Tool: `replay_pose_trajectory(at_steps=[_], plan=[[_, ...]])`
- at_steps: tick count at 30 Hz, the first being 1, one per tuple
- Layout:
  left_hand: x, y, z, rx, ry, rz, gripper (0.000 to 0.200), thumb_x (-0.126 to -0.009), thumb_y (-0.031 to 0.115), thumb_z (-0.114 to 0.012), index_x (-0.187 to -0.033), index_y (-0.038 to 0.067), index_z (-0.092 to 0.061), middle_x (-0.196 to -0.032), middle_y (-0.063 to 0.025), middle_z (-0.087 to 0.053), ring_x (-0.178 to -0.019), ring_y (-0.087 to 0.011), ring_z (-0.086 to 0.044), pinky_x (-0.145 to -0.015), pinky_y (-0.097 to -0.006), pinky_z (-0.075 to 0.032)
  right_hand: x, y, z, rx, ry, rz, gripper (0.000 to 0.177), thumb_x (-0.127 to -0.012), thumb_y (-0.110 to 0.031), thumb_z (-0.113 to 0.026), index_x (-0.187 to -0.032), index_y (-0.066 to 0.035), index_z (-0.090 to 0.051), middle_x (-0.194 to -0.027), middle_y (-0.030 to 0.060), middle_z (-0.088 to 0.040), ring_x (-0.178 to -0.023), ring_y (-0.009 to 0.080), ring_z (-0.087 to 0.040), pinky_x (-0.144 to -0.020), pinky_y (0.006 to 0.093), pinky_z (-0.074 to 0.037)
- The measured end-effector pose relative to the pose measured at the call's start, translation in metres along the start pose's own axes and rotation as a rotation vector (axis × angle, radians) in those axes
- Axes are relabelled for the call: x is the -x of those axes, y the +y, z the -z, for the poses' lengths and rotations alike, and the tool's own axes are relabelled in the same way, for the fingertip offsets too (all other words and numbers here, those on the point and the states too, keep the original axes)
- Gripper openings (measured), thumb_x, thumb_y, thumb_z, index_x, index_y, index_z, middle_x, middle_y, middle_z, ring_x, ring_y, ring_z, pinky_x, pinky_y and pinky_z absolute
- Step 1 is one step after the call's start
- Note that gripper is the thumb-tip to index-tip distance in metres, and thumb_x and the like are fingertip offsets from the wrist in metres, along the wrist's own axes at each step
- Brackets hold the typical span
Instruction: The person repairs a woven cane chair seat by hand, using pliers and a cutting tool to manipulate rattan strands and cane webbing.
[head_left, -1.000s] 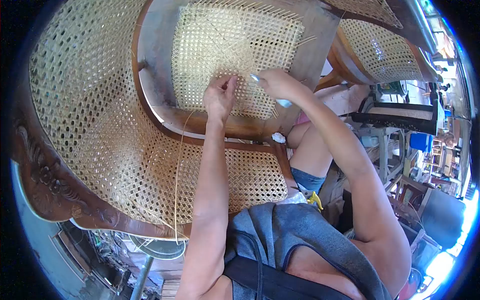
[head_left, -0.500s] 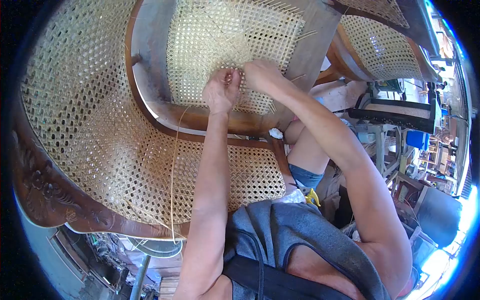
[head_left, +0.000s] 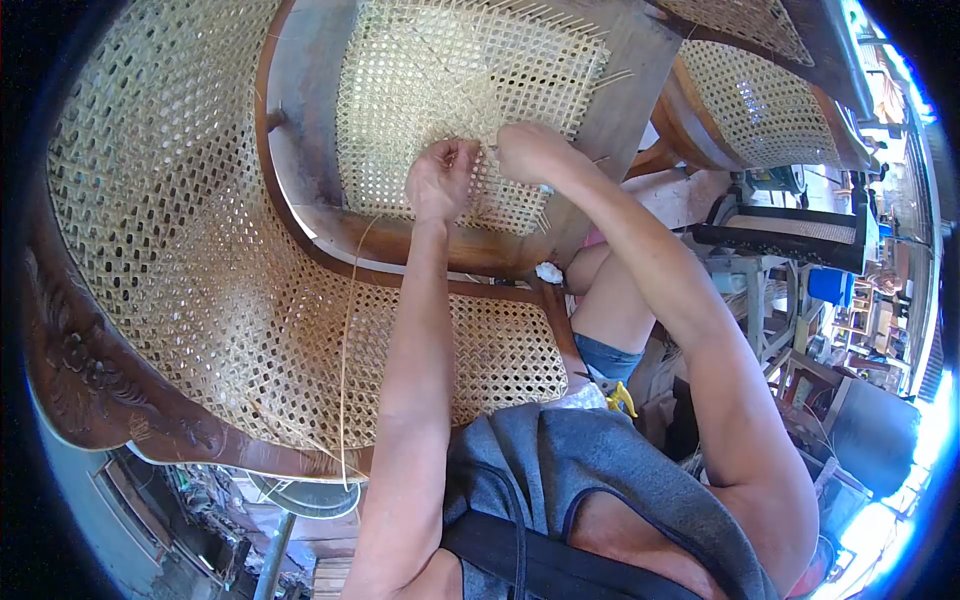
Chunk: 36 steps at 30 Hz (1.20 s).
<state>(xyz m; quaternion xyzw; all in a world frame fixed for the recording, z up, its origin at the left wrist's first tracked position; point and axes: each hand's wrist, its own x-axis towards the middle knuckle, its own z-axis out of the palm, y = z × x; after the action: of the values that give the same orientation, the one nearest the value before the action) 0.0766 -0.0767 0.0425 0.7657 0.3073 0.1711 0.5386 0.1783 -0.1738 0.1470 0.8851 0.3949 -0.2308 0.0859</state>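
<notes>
My left hand (head_left: 437, 182) is closed in a pinch over the lower middle of a woven cane panel (head_left: 400, 90) set in a wooden frame (head_left: 625, 75). To its right, my right hand (head_left: 533, 154) is closed above the same weave, a small gap between the two. Whatever thin thing their fingertips hold is too small to make out. Loose cane ends (head_left: 612, 78) stick out along the panel's right side. A long cane strand (head_left: 346, 370) hangs from the panel's lower left edge, left of my left forearm.
A large woven cane surface (head_left: 170, 230) with a carved wooden rim (head_left: 95, 375) curves round the left and below. Another caned piece (head_left: 765, 100) stands at the upper right. A yellow-handled tool (head_left: 622, 399) lies by my leg. A white lump (head_left: 548, 272) rests near the frame's corner.
My right hand has shifted slightly right, away from my left hand, widening the gap between them. My left hand stays nearly in place, still pinched.
</notes>
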Motion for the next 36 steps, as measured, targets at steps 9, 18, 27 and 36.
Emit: replay_pose_trajectory(at_steps=[9,18,27,36], plan=[[0.007,0.026,0.015,-0.208,-0.03,-0.178,0.022,-0.083,0.027,-0.069,-0.097,0.011,-0.071,-0.097,-0.013,-0.068,-0.087,-0.0313,-0.067,-0.074,-0.039,-0.054,0.002,0.016,-0.01,0.073,0.086,0.033,0.029,-0.084,-0.02,-0.054,-0.093,0.002,-0.071,-0.096,0.0224,-0.069,-0.094,0.0347,-0.068,-0.081,0.045,-0.053],[0.014,0.056,-0.021,0.546,-0.257,-0.159,0.016,-0.089,0.009,-0.066,-0.103,0.006,-0.072,-0.098,-0.0077,-0.069,-0.073,-0.0138,-0.063,-0.065,-0.028,-0.052,0.066,0.061,0.02,-0.165,0.386,0.05,0.035,-0.091,-0.028,-0.051,-0.074,-0.001,-0.063,-0.075,0.024,-0.062,-0.074,0.044,-0.062,-0.068,0.052,-0.048],[0.004,0.02,-0.014,0.371,-0.046,-0.141,0.012,-0.09,0.008,-0.066,-0.086,-0.003,-0.068,-0.071,0.0011,-0.062,-0.063,-0.0038,-0.053,-0.055,-0.0196,-0.043,0.03,0.028,0.004,-0.2,0.059,-0.021,0.026,-0.081,-0.015,-0.056,-0.092,0.005,-0.07,-0.094,0.0256,-0.068,-0.092,0.0392,-0.067,-0.08,0.0466,-0.054],[0.01,0.026,-0.015,0.114,0.081,-0.177,0.012,-0.085,0.009,-0.068,-0.082,-0.003,-0.067,-0.07,-0.0057,-0.066,-0.062,-0.0091,-0.059,-0.06,-0.0245,-0.049,0.012,0.006,-0.001,-0.114,0.063,-0.047,0.025,-0.077,-0.008,-0.057,-0.095,0.001,-0.071,-0.101,0.0201,-0.069,-0.095,0.0343,-0.068,-0.078,0.0432,-0.055]])
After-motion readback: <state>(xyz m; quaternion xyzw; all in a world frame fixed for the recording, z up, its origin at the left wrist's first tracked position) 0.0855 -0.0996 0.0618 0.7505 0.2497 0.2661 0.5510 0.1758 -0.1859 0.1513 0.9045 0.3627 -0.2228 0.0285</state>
